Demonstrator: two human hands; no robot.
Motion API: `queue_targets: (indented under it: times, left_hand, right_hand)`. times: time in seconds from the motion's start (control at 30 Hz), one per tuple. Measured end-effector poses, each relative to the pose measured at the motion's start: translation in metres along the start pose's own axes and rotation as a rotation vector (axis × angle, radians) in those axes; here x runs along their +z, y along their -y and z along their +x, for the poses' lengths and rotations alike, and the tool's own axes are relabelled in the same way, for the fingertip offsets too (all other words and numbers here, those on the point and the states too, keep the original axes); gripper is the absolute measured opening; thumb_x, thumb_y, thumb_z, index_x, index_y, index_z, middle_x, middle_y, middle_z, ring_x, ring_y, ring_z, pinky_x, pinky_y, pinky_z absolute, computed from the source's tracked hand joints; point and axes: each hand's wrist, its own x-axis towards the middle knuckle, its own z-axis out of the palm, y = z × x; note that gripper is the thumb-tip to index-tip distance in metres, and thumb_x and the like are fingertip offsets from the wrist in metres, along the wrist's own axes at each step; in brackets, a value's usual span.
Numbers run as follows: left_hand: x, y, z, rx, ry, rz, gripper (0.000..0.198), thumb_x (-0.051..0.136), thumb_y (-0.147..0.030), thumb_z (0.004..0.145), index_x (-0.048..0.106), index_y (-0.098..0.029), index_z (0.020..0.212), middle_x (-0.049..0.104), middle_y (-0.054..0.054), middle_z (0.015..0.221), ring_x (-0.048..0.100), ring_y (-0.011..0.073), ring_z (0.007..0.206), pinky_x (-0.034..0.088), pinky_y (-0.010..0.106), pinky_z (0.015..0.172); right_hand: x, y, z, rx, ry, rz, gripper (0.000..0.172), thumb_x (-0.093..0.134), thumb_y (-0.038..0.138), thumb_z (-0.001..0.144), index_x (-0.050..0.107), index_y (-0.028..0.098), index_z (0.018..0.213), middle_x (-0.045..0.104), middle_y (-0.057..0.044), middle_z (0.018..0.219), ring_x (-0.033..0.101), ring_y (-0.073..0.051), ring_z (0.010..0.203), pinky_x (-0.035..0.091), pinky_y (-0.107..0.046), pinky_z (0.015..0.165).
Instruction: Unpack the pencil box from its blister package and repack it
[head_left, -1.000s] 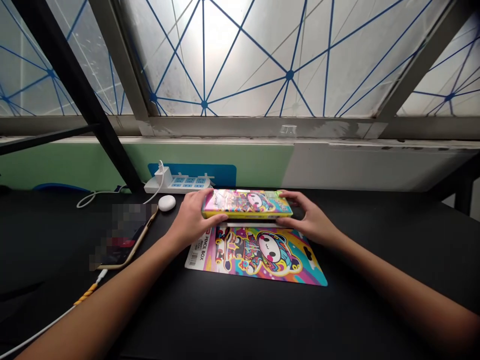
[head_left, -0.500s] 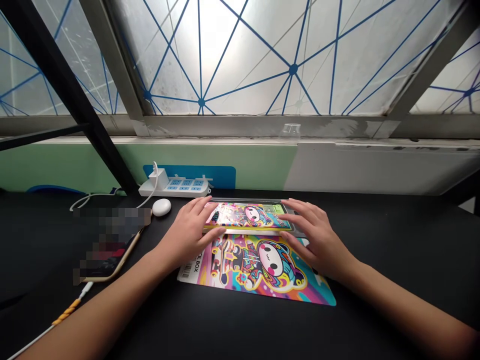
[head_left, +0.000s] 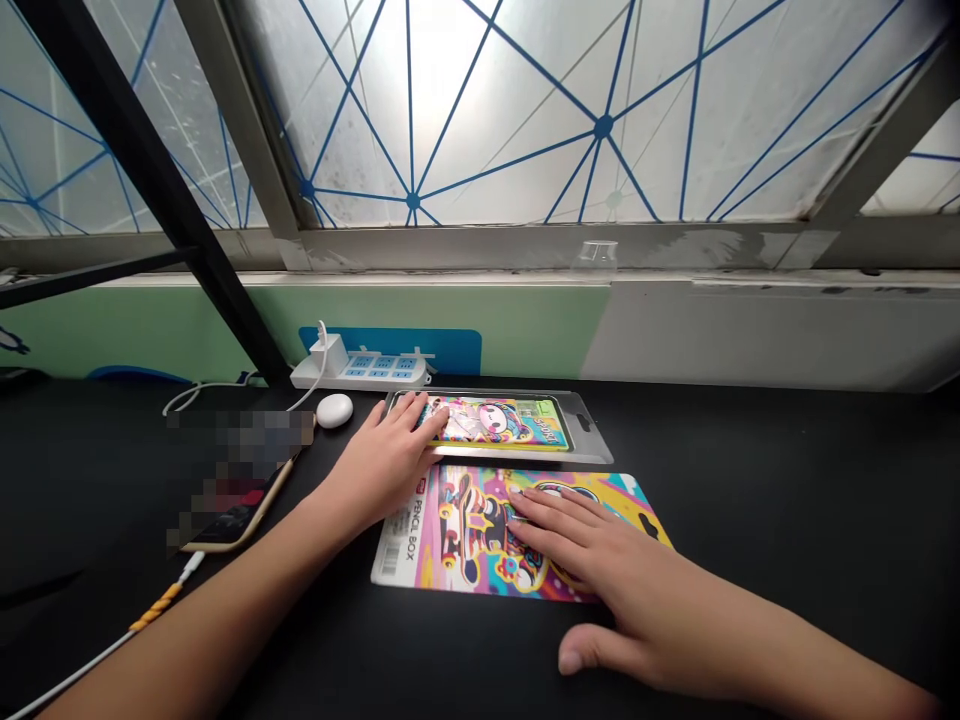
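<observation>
A colourful pencil box [head_left: 510,422] lies in a clear plastic blister tray [head_left: 589,440] on the black table [head_left: 787,500]. My left hand [head_left: 386,460] rests on the box's left end, fingers stretched over it. In front of the tray lies the printed backing card [head_left: 450,530], marked PENCIL BOX. My right hand [head_left: 592,555] lies flat on the card with its fingers spread, holding nothing.
A white power strip [head_left: 360,368] with a charger plugged in sits against the wall behind. A small white case [head_left: 334,409] lies next to it. A phone [head_left: 240,495] with a cable lies at the left. A black frame post [head_left: 150,170] slants up at the left.
The pencil box went down from both hands into the clear tray. My right hand left it and came back onto the backing card. My left hand stayed at the box's left end.
</observation>
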Motion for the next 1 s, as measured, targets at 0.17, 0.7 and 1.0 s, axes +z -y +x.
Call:
queue_targets:
  times: [0.17, 0.7, 1.0]
  left_hand:
    - [-0.005, -0.005, 0.001, -0.005, -0.058, -0.098, 0.069, 0.05, -0.058, 0.098, 0.042, -0.017, 0.152, 0.031, 0.022, 0.163, 0.035, 0.0366, 0.149, 0.034, 0.058, 0.116]
    - [-0.002, -0.003, 0.004, -0.011, 0.117, -0.249, 0.056, 0.032, -0.057, 0.104, 0.047, -0.028, 0.149, 0.032, 0.013, 0.165, 0.024, 0.0359, 0.154, 0.028, 0.065, 0.116]
    - [-0.019, 0.001, -0.001, 0.058, 0.016, -0.455, 0.045, 0.028, -0.047, 0.107, 0.064, -0.024, 0.094, 0.068, 0.009, 0.124, 0.056, 0.0292, 0.124, 0.045, 0.046, 0.102]
  right_hand:
    - [-0.002, -0.001, -0.003, 0.015, -0.166, 0.03, 0.045, 0.058, 0.056, 0.095, 0.064, 0.029, 0.129, 0.069, -0.012, 0.123, 0.063, -0.032, 0.113, 0.051, -0.052, 0.099]
    - [0.008, -0.009, 0.008, 0.31, -0.497, -0.087, 0.03, 0.054, 0.053, 0.094, 0.048, 0.025, 0.083, 0.062, -0.004, 0.076, 0.056, -0.021, 0.067, 0.043, -0.034, 0.06]
    - [-0.044, -0.095, -0.024, 0.604, -0.31, 0.167, 0.053, 0.054, 0.075, 0.084, 0.063, 0.024, 0.073, 0.07, -0.003, 0.07, 0.063, -0.022, 0.064, 0.043, -0.032, 0.056]
